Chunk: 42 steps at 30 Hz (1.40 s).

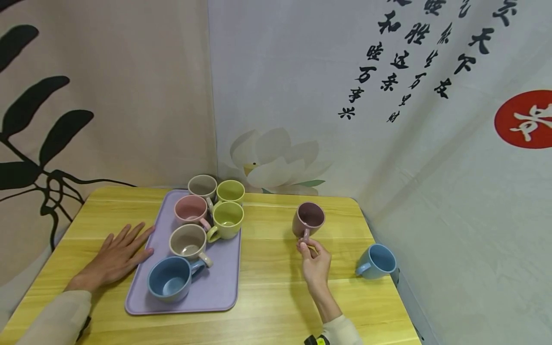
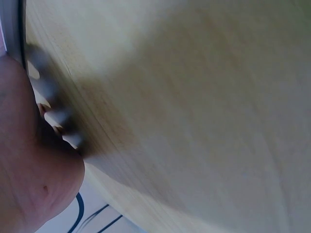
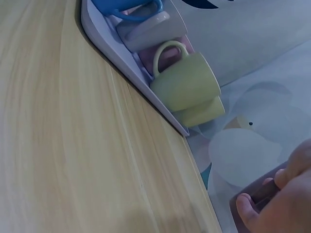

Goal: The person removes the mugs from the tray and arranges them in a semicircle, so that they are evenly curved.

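My right hand (image 1: pixel 316 266) pinches the handle of a dark mauve mug (image 1: pixel 308 218), which stands upright in the head view, right of the tray. In the right wrist view, thumb and fingers close round that handle at the lower right corner. My left hand (image 1: pixel 118 256) lies with fingers spread, its fingertips at the left rim of the lilac tray (image 1: pixel 220 287). On the tray sit a blue mug (image 1: pixel 170 280), two beige mugs (image 1: pixel 188 242) (image 1: pixel 202 186), a pink mug (image 1: pixel 190 209) and two yellow-green mugs (image 1: pixel 227 219) (image 1: pixel 230 191).
Another blue mug (image 1: pixel 376 261) stands near the right edge of the wooden table (image 1: pixel 267 297). Behind the table hangs a cloth (image 1: pixel 276 86) with printed writing and a flower. Bare wood lies between the tray and the right hand.
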Available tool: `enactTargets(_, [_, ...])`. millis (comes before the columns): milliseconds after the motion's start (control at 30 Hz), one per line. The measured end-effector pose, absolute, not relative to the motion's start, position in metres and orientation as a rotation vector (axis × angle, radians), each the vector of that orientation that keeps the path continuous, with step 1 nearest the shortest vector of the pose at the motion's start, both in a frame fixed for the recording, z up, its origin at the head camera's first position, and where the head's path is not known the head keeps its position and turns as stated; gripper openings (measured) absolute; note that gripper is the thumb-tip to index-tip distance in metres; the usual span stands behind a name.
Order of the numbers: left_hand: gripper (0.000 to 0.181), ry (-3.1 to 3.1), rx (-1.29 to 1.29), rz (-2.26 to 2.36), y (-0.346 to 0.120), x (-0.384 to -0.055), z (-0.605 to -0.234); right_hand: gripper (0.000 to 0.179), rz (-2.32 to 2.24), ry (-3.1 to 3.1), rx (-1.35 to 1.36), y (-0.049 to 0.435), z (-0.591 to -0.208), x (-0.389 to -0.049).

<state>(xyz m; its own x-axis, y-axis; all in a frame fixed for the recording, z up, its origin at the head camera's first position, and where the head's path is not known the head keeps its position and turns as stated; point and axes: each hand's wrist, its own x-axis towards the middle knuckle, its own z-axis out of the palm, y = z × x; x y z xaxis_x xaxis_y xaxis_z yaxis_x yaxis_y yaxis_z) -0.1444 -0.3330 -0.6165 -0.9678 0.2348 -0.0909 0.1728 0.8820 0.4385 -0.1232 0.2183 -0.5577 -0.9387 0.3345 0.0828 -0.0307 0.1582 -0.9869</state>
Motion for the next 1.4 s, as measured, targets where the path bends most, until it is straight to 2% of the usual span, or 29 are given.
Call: enactTargets(1400, [0.084,2.904,0.319,0.668,-0.333,-0.145,-0.619,0.017,1.644,-1.809,-0.795,0.277,-0.576,-0.148])
